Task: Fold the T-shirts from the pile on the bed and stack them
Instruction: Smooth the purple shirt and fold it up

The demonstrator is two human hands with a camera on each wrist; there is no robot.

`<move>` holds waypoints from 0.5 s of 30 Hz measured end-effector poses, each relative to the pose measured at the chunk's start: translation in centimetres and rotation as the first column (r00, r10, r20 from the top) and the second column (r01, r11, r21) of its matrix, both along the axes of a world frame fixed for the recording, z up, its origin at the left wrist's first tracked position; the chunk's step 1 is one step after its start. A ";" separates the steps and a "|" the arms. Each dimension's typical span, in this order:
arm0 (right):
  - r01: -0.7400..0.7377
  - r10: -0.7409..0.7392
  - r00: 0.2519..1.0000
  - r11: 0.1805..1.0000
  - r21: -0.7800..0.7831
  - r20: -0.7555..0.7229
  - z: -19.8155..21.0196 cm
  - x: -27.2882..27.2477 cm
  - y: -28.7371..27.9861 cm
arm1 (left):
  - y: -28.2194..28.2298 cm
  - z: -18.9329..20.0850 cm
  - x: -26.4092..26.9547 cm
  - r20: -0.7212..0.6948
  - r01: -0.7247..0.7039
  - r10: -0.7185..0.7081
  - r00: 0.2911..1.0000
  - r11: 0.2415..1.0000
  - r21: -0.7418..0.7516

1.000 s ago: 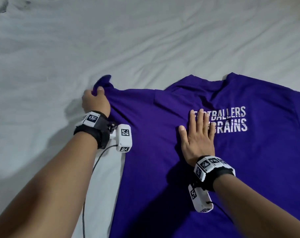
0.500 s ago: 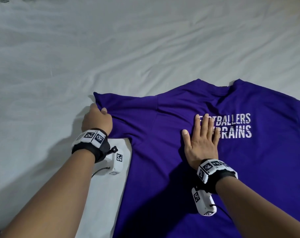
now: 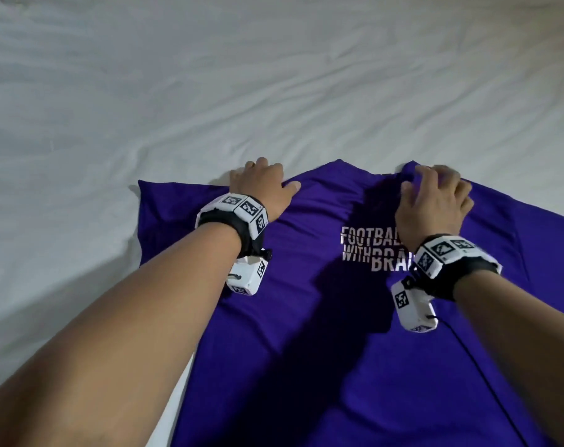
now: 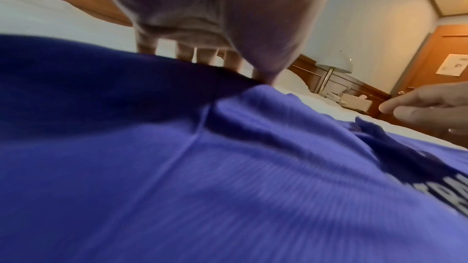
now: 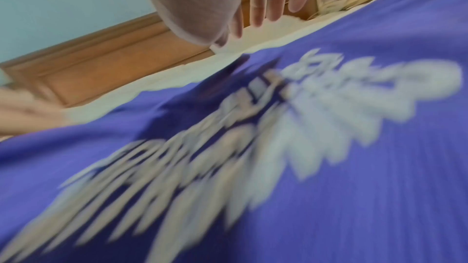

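A purple T-shirt (image 3: 306,317) with white lettering lies front up on the white bed. My left hand (image 3: 261,185) rests on its left shoulder at the top edge. The fingers reach straight down over the edge and the thumb lies on the fabric. The left wrist view shows those fingers (image 4: 185,51) going behind the shirt (image 4: 228,167) edge, tips hidden. My right hand (image 3: 435,201) hovers, blurred, just right of the collar. In the right wrist view its fingers (image 5: 273,7) are straight above the shirt (image 5: 354,187) and hold nothing.
Wrinkled white sheet (image 3: 177,91) stretches away beyond and left of the shirt. In the left wrist view a wooden headboard (image 4: 76,1), a bedside lamp (image 4: 334,63) and a door (image 4: 450,57) stand behind the bed.
My left hand let go of the left sleeve, which now lies flat, and moved to the shoulder. My right hand lifted off the chest lettering and went up to the collar.
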State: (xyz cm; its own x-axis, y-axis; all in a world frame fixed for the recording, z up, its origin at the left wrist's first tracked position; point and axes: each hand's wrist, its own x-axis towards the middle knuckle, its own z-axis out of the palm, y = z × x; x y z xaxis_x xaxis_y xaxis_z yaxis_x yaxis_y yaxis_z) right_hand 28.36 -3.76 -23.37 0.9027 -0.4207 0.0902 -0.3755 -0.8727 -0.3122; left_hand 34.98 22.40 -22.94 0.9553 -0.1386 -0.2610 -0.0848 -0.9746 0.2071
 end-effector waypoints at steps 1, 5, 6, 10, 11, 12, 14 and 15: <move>-0.001 0.000 0.999 1.000 -0.012 -0.038 0.1 0.8 -1.3 | -0.6 0.0 0.7 -0.056 0.006 -0.005 0.998 1.000 0.016; -0.030 0.011 0.973 0.996 -0.081 -0.230 -0.1 3.0 -4.4 | -1.9 0.1 2.1 -0.160 0.088 -0.080 0.984 0.995 0.042; -0.042 0.013 0.965 0.994 -0.105 -0.262 -0.2 3.3 -4.7 | -2.1 0.3 2.3 -0.162 0.103 -0.095 0.982 0.994 0.042; -0.029 0.009 0.972 0.996 -0.082 -0.233 -0.6 4.5 -5.4 | -1.7 1.3 3.6 -0.028 -0.083 0.081 0.996 0.993 -0.082; 0.003 -0.012 0.980 0.999 -0.046 -0.196 -0.5 4.8 -5.6 | -1.5 1.3 3.9 0.008 -0.127 0.129 0.992 0.984 -0.121; 0.043 -0.043 0.986 0.999 -0.003 -0.159 -0.5 5.1 -5.8 | -1.4 1.1 4.1 0.033 -0.151 0.158 0.987 0.978 -0.147; 0.117 -0.109 0.989 0.990 0.079 -0.099 -0.6 5.5 -5.9 | -1.6 0.5 4.1 0.035 -0.174 0.182 0.983 0.970 -0.169; 0.139 -0.130 0.988 0.985 0.105 -0.086 -0.7 5.5 -5.9 | -1.9 0.2 4.1 0.018 -0.179 0.185 0.983 0.968 -0.174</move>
State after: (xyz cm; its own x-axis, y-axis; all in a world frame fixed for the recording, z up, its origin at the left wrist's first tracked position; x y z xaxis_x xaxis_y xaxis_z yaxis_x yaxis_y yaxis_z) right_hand 33.82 -9.65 -24.12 0.8395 -0.5423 -0.0329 -0.5146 -0.7741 -0.3687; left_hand 39.07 20.53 -22.73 0.9764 -0.0015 -0.2158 0.0807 -0.9248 0.3717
